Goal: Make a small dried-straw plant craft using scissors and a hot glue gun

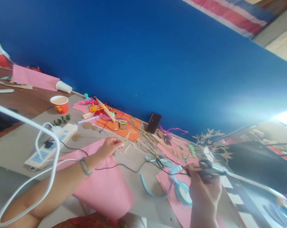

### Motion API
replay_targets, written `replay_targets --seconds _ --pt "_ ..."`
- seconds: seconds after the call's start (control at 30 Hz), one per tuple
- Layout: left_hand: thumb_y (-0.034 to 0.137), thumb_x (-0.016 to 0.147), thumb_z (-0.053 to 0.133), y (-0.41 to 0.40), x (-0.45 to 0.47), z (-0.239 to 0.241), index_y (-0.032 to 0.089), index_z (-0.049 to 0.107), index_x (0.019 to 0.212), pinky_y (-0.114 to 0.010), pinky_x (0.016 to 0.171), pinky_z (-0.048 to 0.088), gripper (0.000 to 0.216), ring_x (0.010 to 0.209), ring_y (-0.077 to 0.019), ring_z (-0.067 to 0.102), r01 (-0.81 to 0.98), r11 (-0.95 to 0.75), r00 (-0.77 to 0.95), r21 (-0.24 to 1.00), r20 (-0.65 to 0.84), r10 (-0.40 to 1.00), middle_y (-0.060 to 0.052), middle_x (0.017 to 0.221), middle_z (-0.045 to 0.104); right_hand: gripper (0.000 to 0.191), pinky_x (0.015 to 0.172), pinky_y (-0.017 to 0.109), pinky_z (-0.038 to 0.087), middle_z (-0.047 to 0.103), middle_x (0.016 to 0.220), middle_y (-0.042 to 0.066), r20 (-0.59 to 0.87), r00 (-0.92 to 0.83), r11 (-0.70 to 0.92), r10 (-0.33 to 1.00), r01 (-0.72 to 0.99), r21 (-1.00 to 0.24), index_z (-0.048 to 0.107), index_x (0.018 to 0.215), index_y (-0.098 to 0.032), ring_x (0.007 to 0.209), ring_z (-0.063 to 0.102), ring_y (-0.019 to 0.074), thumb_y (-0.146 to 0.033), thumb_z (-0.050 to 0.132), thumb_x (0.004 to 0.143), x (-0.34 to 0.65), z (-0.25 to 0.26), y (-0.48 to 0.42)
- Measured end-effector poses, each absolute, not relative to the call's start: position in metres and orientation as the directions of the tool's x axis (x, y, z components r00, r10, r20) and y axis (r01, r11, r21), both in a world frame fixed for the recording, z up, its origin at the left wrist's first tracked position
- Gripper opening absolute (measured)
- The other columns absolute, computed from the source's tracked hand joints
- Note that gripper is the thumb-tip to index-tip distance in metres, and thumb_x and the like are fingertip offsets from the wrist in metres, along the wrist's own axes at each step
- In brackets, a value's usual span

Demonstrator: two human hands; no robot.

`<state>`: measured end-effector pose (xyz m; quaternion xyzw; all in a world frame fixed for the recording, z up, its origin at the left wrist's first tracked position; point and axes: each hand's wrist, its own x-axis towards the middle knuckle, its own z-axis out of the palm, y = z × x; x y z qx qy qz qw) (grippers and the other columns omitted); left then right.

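My left hand (112, 146), with a bracelet at the wrist, pinches a small pale yellow leaf-shaped piece (126, 138) above the table. Below that arm lies a large sheet of pink paper (110, 186). My right hand (204, 185) is closed around a dark corded tool (208, 169), apparently a glue gun, though motion blurs it. A black cord (124, 164) crosses the table to this hand. Beside the right hand lie a roll of light blue ribbon (183, 192) and more pink paper (173, 205). Dried stems and strips (146, 142) are scattered between the hands.
A power strip (51, 148) and a looping white cable (56, 158) are at left, near a red paper cup (60, 105). A phone (153, 123) leans on the blue partition (143, 63). Orange paper (131, 129) lies under craft scraps. A dried leafy sprig (211, 139) stands at right.
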<state>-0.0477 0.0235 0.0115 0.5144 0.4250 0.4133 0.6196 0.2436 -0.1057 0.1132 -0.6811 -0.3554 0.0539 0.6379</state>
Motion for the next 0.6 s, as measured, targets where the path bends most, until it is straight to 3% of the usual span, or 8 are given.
replay_targets --seconds 0.07,0.13,0.27,0.43,0.6 --pt "0.037 0.072 0.063 0.023 -0.048 0.013 0.014 0.066 0.067 -0.022 0.055 0.038 0.024 0.060 -0.0116 0.053 -0.076 0.126 0.297 0.989 -0.098 0.950 -0.003 0.066 0.064 0.026 0.052 0.031 0.051 0.064 0.061 0.002 0.241 0.586 0.025 0.774 0.352 -0.936 0.058 0.073 -0.018 0.053 0.061 0.0177 -0.028 0.078 0.059 0.235 0.112 -0.104" --pt "0.036 0.072 0.064 0.023 -0.048 0.014 0.013 0.066 0.067 -0.023 0.057 0.039 0.023 0.062 -0.0120 0.053 -0.091 0.111 0.294 0.990 -0.080 0.952 -0.003 0.067 0.064 0.022 0.047 0.028 0.049 0.064 0.057 0.002 0.137 0.442 -0.012 0.887 0.319 -0.948 0.060 0.070 -0.018 0.049 0.059 0.0168 -0.029 0.076 0.061 0.223 0.111 -0.103" --pt "0.035 0.071 0.064 0.023 -0.048 0.017 0.013 0.066 0.067 -0.024 0.060 0.039 0.022 0.063 -0.0127 0.053 -0.118 0.103 0.288 0.988 -0.065 0.955 -0.003 0.066 0.064 0.022 0.050 0.028 0.051 0.066 0.056 0.004 0.099 0.408 -0.057 0.908 0.353 -0.934 0.065 0.064 -0.017 0.052 0.063 0.0196 -0.032 0.080 0.057 0.189 0.109 -0.101" --pt "0.031 0.069 0.066 0.019 -0.048 0.028 0.014 0.065 0.063 -0.025 0.065 0.040 0.018 0.064 -0.0130 0.054 -0.160 0.130 0.292 0.979 -0.079 0.953 -0.002 0.063 0.063 0.029 0.048 0.028 0.048 0.062 0.053 0.003 0.119 0.345 -0.029 0.931 0.395 -0.918 0.070 0.078 -0.017 0.048 0.057 0.0166 -0.045 0.070 0.071 0.163 0.108 -0.094" --pt "0.030 0.068 0.066 0.014 -0.048 0.039 0.013 0.065 0.063 -0.026 0.066 0.040 0.017 0.064 -0.0125 0.054 -0.154 0.174 0.276 0.973 -0.126 0.953 -0.002 0.064 0.063 0.035 0.050 0.027 0.045 0.057 0.050 0.002 0.056 0.274 -0.089 0.960 0.490 -0.867 0.061 0.060 -0.017 0.049 0.052 0.0143 -0.049 0.069 0.071 0.164 0.099 -0.084"
